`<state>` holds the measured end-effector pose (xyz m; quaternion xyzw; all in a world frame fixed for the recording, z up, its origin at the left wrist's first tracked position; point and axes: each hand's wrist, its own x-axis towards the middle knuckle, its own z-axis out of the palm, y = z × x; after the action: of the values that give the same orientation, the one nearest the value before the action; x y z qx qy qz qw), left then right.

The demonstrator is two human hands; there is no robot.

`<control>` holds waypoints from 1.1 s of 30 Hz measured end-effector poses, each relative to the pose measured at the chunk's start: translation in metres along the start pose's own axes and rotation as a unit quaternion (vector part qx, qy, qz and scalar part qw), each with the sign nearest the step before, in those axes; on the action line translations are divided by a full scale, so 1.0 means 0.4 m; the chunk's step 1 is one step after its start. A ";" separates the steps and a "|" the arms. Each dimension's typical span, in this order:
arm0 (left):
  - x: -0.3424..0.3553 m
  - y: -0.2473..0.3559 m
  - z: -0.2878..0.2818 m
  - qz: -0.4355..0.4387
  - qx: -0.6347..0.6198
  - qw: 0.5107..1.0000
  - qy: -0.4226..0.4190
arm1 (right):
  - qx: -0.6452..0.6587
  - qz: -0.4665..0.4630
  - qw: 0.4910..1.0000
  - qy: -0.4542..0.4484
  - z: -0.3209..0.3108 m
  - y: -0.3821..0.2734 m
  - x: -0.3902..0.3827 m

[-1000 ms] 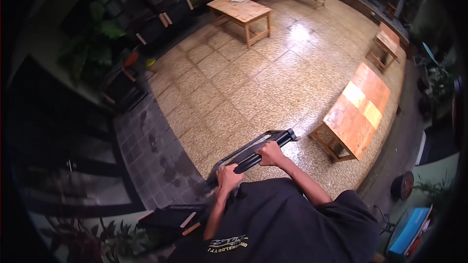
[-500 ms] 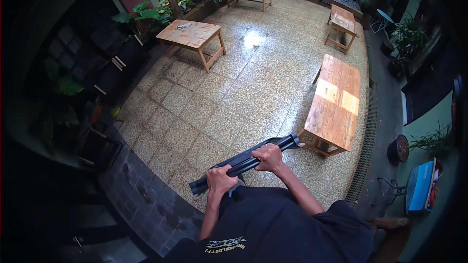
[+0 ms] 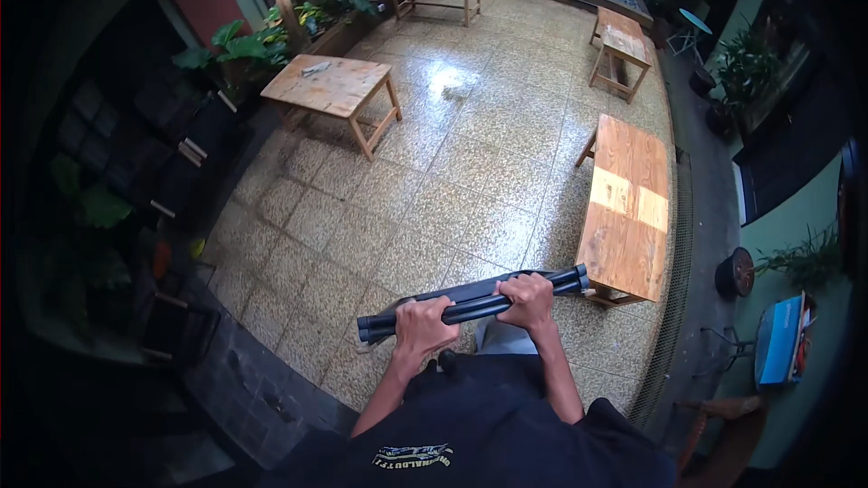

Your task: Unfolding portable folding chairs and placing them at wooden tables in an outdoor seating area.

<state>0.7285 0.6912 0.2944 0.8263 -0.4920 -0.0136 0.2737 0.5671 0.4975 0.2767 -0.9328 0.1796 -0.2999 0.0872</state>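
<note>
Both hands are clenched round one load, we note: the left hand (image 3: 422, 325) grasps the left part of a long, black, folded frame of parallel round tubes (image 3: 476, 308), the right hand (image 3: 527, 300) the part nearer its right end. For reference we take the long, rectangular, orange-brown wooden table (image 3: 624, 248), sunlit in a band across its top. We place the frame before this table's near end and to its left; the frame's right tip overlaps the near corner in view, but contact we cannot tell. Left of the table we record a weathered, rectangular, light-brown wooden table (image 3: 339, 90) bearing a small grey object (image 3: 316, 69); right of it, a bright blue rectangular box (image 3: 779, 343).
</note>
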 end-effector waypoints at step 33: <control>1.715 -0.135 0.422 0.166 -0.099 0.981 0.019 | -0.014 0.180 0.981 0.067 0.377 1.023 1.093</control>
<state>1.0763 0.0741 0.2950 0.7017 -0.6136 -0.0012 0.3620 0.8709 -0.0404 0.2757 -0.8642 0.3545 -0.3382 0.1147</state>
